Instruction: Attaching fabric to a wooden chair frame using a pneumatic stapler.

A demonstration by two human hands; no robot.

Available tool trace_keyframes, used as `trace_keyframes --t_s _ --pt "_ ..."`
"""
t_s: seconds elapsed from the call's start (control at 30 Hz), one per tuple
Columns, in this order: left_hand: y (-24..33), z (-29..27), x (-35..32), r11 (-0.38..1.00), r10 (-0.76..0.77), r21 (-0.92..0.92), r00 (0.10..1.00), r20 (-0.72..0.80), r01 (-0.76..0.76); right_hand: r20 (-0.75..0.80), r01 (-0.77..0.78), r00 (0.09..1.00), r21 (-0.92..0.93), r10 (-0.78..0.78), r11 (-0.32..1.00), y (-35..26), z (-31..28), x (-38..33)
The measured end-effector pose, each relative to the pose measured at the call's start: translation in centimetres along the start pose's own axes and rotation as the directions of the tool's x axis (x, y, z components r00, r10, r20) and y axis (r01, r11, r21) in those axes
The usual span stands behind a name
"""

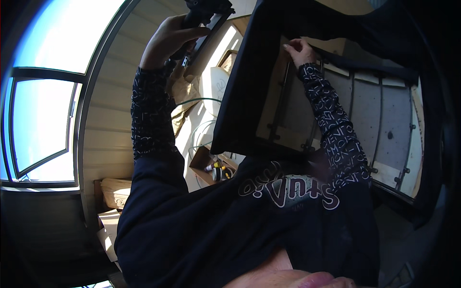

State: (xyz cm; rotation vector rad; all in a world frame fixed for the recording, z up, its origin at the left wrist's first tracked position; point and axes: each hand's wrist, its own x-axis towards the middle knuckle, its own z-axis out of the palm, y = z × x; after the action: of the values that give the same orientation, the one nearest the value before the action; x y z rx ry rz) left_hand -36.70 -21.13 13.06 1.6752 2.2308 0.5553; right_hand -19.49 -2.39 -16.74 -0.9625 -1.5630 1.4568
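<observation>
My left hand [168, 41] is raised at the upper left, its fingers wrapped round the grip of a black staple gun [211, 12]. The top of the tool runs out of the picture. To the right stands a furniture frame [235, 101] covered in black fabric, with spring wires [353, 96] stretched across its open inside. My right hand [301, 52] reaches into this frame, near its far inner side. Thumb and fingers there are bent together in a pinch; whatever lies between them is too small to make out.
A thin green hose [197, 100] runs behind the frame's left side. Below it is an open cardboard box [204, 165] holding spools or rolls. A large window [43, 125] fills the left, and stacked padded pieces [115, 193] lie under the wall.
</observation>
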Motion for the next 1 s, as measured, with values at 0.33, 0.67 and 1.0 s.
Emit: trace_keyframes --t_s 0.33,0.67,1.0 --pt "-17.2 11.4 -13.7 0.81 -0.526 -0.246 0.845 0.097 0.533 0.527 0.689 0.708 -0.37 -0.47 0.623 -1.3 -4.0 -12.1" --pt "-47.0 37.9 -26.6 0.776 -0.63 0.39 0.642 0.437 0.497 0.061 0.768 0.493 0.437 -0.868 0.468 -24.6 -7.3 -25.7" --pt "-48.4 46.4 -29.1 0.577 -0.81 0.463 0.542 0.222 0.672 0.484 0.813 0.462 0.103 -0.743 0.573 -27.1 -8.5 -23.8"
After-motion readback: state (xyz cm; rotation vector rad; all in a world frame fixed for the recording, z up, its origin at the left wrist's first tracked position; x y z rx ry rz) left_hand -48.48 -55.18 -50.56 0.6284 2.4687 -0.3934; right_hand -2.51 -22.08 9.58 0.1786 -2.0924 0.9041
